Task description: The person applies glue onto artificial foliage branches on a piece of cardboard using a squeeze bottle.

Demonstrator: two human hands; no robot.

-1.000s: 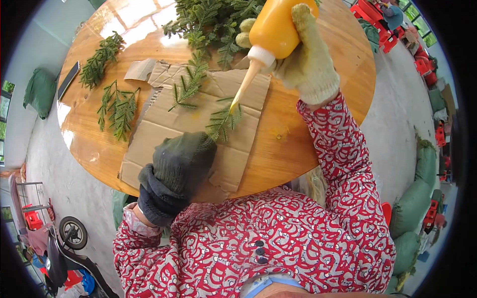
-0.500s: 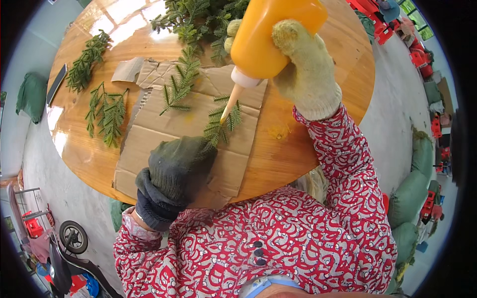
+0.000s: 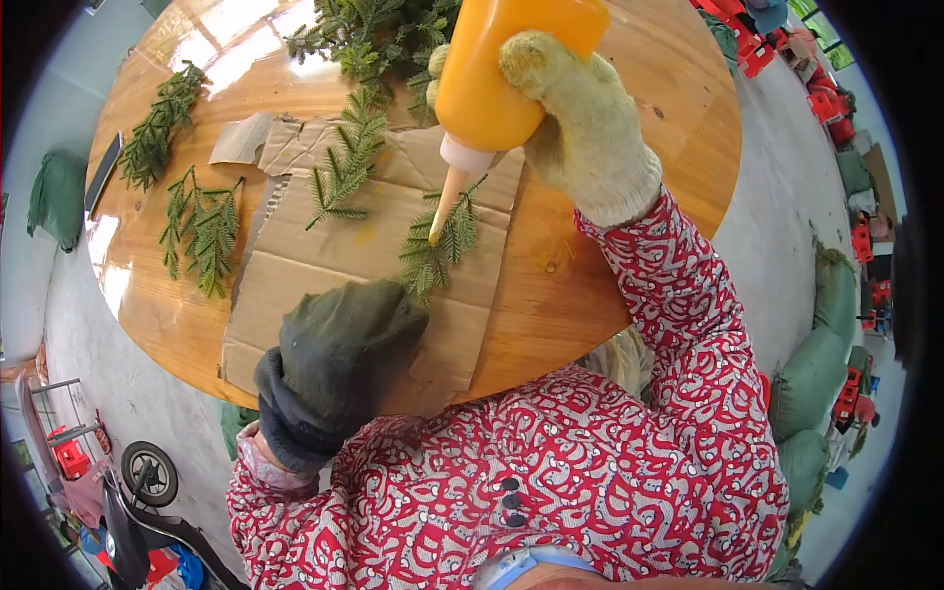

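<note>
My right hand [image 3: 590, 128], in a pale knit glove, is wrapped round an orange-yellow squeeze bottle [image 3: 506, 84]. The bottle is tipped nozzle-down, and its long pale tip meets or hovers just over a green fir sprig [image 3: 457, 234] on the cardboard. At the sprig's near end, my left hand [image 3: 349, 324] in a dark green glove is closed with its fingertips pinching the needles; the fingers are partly hidden. A second fir sprig [image 3: 349, 162] lies farther off on the flattened cardboard sheet [image 3: 315, 265], which has small yellow stains.
Round wooden table [image 3: 580, 295] under everything. More fir sprigs [image 3: 208, 236] lie left of the cardboard, beside a dark flat object [image 3: 103, 175]. A thick heap of fir branches [image 3: 379, 39] sits at the far side. Green sacks [image 3: 811, 374] and a motorbike [image 3: 147, 511] stand on the floor.
The view has shifted slightly. The bottle's tip has moved a little toward the near left along the sprig. My left hand stays at the sprig's near end.
</note>
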